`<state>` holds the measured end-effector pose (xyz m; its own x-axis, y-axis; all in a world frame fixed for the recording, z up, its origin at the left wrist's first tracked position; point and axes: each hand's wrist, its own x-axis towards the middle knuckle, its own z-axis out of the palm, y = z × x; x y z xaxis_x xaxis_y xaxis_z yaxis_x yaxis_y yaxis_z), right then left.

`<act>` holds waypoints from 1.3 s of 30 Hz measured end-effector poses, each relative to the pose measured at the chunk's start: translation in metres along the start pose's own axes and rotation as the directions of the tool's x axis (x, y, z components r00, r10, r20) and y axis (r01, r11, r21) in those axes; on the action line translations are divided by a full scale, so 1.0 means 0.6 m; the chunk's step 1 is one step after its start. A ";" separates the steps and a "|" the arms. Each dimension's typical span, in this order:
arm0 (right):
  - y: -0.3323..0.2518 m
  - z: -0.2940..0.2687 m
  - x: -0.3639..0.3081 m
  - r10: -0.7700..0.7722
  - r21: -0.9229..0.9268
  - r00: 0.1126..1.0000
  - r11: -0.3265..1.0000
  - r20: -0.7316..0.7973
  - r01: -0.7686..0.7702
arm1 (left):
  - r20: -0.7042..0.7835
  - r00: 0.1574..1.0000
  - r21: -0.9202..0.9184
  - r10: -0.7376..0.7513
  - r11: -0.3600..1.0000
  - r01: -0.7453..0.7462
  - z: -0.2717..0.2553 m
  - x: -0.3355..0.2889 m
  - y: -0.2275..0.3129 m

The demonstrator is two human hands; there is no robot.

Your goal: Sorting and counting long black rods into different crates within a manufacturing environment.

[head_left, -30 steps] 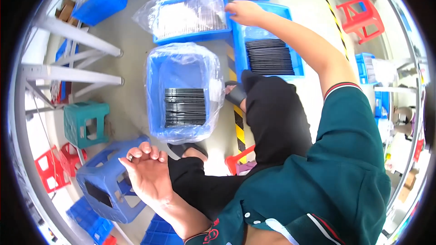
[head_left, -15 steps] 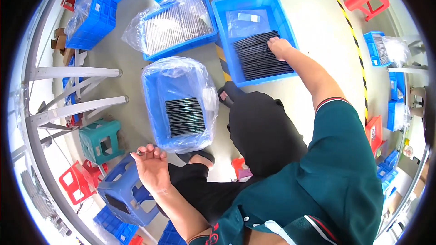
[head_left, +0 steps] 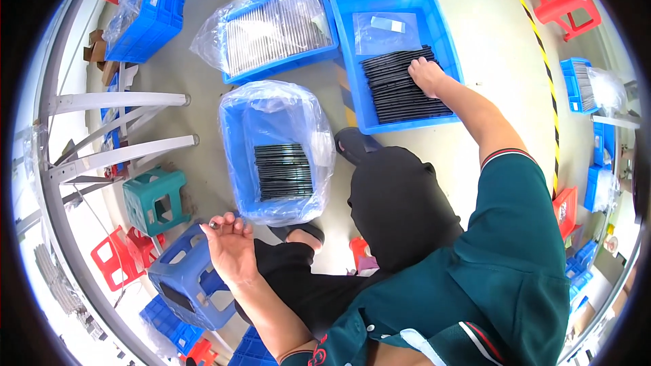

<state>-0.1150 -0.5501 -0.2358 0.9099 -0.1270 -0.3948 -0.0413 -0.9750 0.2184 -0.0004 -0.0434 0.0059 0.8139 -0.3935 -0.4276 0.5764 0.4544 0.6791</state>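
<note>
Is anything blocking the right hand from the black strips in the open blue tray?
Nothing visible does. The right hand already rests on the black strips in the open blue tray, which has no bag over it. The left hand is far off, above a blue stool.

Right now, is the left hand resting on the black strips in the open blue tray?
No, the left hand is raised near the blue stool; the right hand touches them.

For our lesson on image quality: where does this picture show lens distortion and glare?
Head view: the white rack bars bow toward the rim and a black ring frames the picture; glare sits on the plastic bag; the right hand on the black strips looks sharp.
</note>
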 end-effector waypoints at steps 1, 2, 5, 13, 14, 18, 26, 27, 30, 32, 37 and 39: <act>0.000 0.002 -0.002 -0.009 0.012 1.000 1.000 0.014 0.009 | -0.001 1.000 0.009 0.003 1.000 -0.003 0.000 0.000 -0.001; -0.001 0.015 0.000 0.013 0.007 0.999 1.000 -0.039 -0.013 | -0.002 1.000 0.017 0.007 1.000 -0.006 0.000 -0.001 -0.002; 0.007 0.027 0.009 0.031 0.054 0.998 0.998 -0.054 -0.028 | -0.011 1.000 0.027 0.008 1.000 -0.008 -0.003 -0.004 -0.001; -0.008 0.008 -0.018 0.004 0.123 1.000 0.992 -0.007 -0.004 | -0.012 0.999 0.025 0.050 0.998 -0.050 -0.002 -0.020 0.008; -0.008 0.004 -0.022 0.044 0.191 0.999 0.980 0.019 -0.047 | -0.006 0.999 0.021 0.054 0.998 -0.054 0.000 -0.023 0.009; -0.021 -0.029 -0.038 0.161 0.369 0.974 0.906 0.159 -0.210 | -0.053 0.994 0.039 0.092 0.995 -0.090 0.006 -0.033 0.012; -0.053 -0.086 -0.085 0.271 0.763 0.900 0.478 0.342 -0.435 | -0.055 0.988 0.005 0.147 0.989 -0.147 -0.017 -0.043 0.022; -0.062 -0.107 -0.091 0.257 0.829 0.860 0.250 0.441 -0.500 | -0.061 0.986 0.014 0.155 0.988 -0.155 -0.019 -0.047 0.026; -0.086 -0.193 -0.115 0.169 0.932 0.917 -0.064 0.362 -0.356 | -0.116 0.977 0.030 0.181 0.983 -0.179 -0.022 -0.052 0.030; -0.105 -0.268 -0.124 0.125 0.956 0.949 -0.085 0.289 -0.280 | -0.095 0.980 0.019 0.174 0.985 -0.173 -0.025 -0.051 0.028; -0.193 -0.460 -0.133 -0.066 0.995 0.998 -0.096 0.002 -0.008 | -0.069 0.985 -0.012 0.159 0.987 -0.160 -0.032 -0.046 0.025; -0.246 -0.526 -0.142 -0.182 0.991 0.976 -0.091 -0.117 0.102 | -0.053 0.982 -0.044 0.180 0.982 -0.182 -0.042 -0.045 0.030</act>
<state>-0.0561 -0.3377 0.0476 0.9442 0.0744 -0.3209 -0.3126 -0.1045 -0.9441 -0.0100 -0.0046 0.0148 0.9070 -0.2623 -0.3296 0.4211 0.5536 0.7184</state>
